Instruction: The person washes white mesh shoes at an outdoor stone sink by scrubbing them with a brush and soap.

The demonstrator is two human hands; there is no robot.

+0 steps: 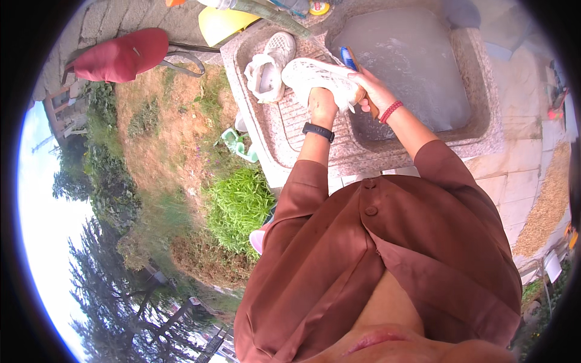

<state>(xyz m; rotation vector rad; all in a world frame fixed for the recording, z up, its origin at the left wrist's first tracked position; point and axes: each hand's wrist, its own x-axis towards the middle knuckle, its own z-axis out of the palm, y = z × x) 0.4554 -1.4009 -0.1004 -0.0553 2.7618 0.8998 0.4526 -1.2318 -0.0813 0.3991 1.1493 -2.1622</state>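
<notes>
My left hand (322,104), with a black band at the wrist, is pushed into the opening of a white mesh shoe (313,72), so its fingers are hidden. In my right hand (377,90) is a scrub brush (352,59) with blue bristles and a wooden handle. The fingers of that hand also rest against one end of the shoe. A second white shoe (268,79) stands on the ribbed drainboard to the left. Both hands are over the stone sink (488,109), whose basin holds cloudy grey water (408,63).
A greenish hose (272,17) reaches in from above, with a thin stream of water falling beside the shoe. A yellow container (224,22) and a round yellow-lidded item (319,7) are at the back. A red bag (122,54) hangs left. Green plants (240,206) grow beside the sink.
</notes>
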